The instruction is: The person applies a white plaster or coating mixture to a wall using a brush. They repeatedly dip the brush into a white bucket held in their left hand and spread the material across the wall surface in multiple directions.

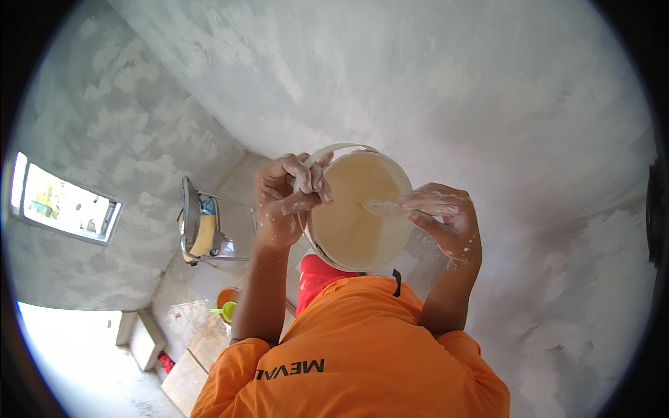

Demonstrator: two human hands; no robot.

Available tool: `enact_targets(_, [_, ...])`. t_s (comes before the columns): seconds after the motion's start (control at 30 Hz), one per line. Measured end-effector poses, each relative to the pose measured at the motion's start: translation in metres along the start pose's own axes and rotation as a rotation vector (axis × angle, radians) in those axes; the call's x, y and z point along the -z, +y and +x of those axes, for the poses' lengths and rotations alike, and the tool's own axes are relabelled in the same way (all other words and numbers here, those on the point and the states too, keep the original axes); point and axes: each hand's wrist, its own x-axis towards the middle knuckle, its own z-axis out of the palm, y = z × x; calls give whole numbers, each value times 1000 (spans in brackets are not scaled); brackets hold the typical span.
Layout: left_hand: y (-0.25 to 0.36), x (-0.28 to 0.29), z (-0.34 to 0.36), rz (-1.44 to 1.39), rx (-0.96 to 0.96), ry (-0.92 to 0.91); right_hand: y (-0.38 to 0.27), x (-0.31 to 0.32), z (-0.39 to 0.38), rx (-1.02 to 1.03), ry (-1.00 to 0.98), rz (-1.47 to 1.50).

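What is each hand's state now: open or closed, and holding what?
Left hand: closed, holding the bucket handle.
Right hand: closed, pinching a pale smeared object, kind unclear.

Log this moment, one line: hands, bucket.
left hand: fingers curled on handle | right hand: at bucket, right side; pale item at fingertips, kind unclear | contents: pale mix

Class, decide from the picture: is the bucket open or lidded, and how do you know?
Open: no lid covers the bucket; its beige interior is exposed.
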Motion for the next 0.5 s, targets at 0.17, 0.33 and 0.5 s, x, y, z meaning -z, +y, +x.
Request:
enact_targets(0.17, [23,10,12,8,159,-96,-9,-47,38,21,-390,-286])
enact_targets(0.33, [27,11,18,-53,239,-176,-13,-84,39,-114,-478,-523])
enact_targets(0.5, [26,9,19,-107,299,-167,-12,-94,32,-440,-676,-583])
